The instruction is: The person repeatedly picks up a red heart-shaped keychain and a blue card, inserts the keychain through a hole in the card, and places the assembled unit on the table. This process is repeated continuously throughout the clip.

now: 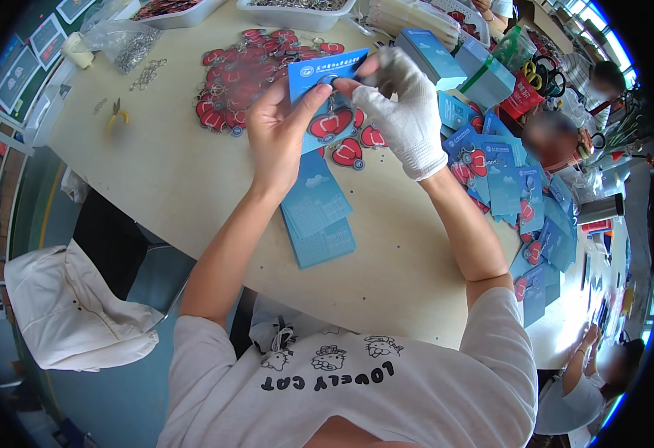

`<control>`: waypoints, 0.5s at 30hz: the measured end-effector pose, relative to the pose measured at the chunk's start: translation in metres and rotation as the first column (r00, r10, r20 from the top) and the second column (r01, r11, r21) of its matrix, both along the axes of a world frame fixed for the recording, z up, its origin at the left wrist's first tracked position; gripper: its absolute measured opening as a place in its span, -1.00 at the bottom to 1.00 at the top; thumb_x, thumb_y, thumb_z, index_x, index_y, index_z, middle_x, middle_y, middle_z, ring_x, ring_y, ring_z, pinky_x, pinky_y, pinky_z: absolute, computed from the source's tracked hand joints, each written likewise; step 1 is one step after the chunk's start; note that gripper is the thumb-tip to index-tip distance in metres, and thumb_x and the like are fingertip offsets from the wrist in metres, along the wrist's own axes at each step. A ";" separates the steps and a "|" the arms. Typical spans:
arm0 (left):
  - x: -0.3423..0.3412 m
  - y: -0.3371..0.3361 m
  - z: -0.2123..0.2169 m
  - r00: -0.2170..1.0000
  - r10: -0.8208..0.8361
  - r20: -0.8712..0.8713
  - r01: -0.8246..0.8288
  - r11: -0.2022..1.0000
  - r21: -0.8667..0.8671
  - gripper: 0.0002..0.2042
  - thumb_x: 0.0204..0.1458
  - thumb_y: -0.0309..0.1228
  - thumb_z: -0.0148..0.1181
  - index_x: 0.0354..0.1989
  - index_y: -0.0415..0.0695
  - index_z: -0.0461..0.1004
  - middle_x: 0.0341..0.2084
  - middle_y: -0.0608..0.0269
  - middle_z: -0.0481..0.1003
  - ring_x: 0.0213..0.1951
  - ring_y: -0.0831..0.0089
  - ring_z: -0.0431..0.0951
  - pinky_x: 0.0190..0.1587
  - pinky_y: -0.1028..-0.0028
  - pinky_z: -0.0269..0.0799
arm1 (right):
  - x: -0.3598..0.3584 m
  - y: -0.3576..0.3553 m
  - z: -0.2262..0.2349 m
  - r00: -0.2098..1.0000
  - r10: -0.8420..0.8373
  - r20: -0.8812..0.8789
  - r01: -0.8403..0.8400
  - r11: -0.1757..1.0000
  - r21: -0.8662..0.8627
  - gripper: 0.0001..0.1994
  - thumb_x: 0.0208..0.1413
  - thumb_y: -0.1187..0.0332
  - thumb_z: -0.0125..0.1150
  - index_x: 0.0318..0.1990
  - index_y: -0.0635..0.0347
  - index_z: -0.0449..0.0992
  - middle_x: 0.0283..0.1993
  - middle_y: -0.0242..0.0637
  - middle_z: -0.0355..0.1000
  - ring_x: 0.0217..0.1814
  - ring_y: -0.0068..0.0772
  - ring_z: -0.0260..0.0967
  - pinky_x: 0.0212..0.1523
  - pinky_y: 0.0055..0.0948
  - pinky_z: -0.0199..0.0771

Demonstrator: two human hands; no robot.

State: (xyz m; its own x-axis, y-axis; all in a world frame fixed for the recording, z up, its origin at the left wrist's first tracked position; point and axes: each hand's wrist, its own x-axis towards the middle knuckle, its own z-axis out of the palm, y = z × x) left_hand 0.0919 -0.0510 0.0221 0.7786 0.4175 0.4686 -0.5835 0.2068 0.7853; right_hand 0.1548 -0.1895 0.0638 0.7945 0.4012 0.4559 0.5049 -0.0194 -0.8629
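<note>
My bare left hand (278,134) pinches a blue printed card (348,63), its thumb pressed at a metal split ring on the card's face. From that ring hangs a red heart-shaped keychain (330,124) with a white stethoscope outline. My right hand (402,112), in a white glove with bare fingertips, bends its fingers at the card's right side, close against the ring. Just how the ring sits in the card is hidden by my fingers. Two more red keychains (348,153) lie beneath on the table. Nearer to me rests a stack of blue cards (319,231).
A heap of red keychains (230,78) lies beyond my left hand. Yellow-handled pliers (120,117) and loose metal rings (148,75) are at the left. Cards with keychains (502,183) spread at the right, below boxed card stacks (431,60). Other people sit along the right.
</note>
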 end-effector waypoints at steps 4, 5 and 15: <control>0.000 0.001 0.001 0.998 -0.050 0.023 0.052 0.995 -0.087 -0.86 0.08 -0.49 0.22 -0.19 -0.20 0.55 -0.28 0.35 0.56 -0.20 0.65 0.48 -0.05 0.58 0.33 | -0.010 0.012 -0.010 0.998 -0.059 -0.017 0.061 0.985 0.159 -0.77 0.02 0.48 0.24 -0.18 0.40 0.46 -0.37 -0.31 0.50 -0.32 -0.69 0.41 -0.34 -0.62 0.45; 0.001 0.001 0.000 0.999 -0.049 0.014 0.050 0.994 -0.098 -0.86 0.08 -0.49 0.23 -0.20 -0.20 0.55 -0.28 0.34 0.56 -0.20 0.65 0.48 -0.04 0.57 0.33 | -0.012 0.013 -0.011 0.993 0.017 -0.117 0.011 0.972 0.233 -0.76 0.03 0.48 0.25 -0.16 0.39 0.45 -0.36 -0.32 0.49 -0.32 -0.70 0.39 -0.33 -0.62 0.44; 0.003 0.000 -0.009 0.975 -0.220 -0.036 0.211 0.963 -0.168 -0.69 0.07 -0.65 0.10 0.01 -0.24 0.32 -0.12 0.25 0.44 -0.07 0.54 0.43 0.05 0.48 0.33 | 0.010 0.011 -0.046 0.992 -0.126 0.008 0.126 0.990 -0.054 -0.62 -0.04 0.39 0.25 -0.08 0.45 0.42 -0.30 -0.14 0.50 -0.32 -0.40 0.46 -0.24 -0.42 0.47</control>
State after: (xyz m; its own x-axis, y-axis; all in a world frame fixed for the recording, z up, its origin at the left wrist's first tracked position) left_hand 0.0946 -0.0512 0.0132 0.8808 0.3036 0.3633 -0.4687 0.4504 0.7599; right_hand 0.1646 -0.1785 0.0179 0.8382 0.3223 0.4399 0.4996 -0.1304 -0.8564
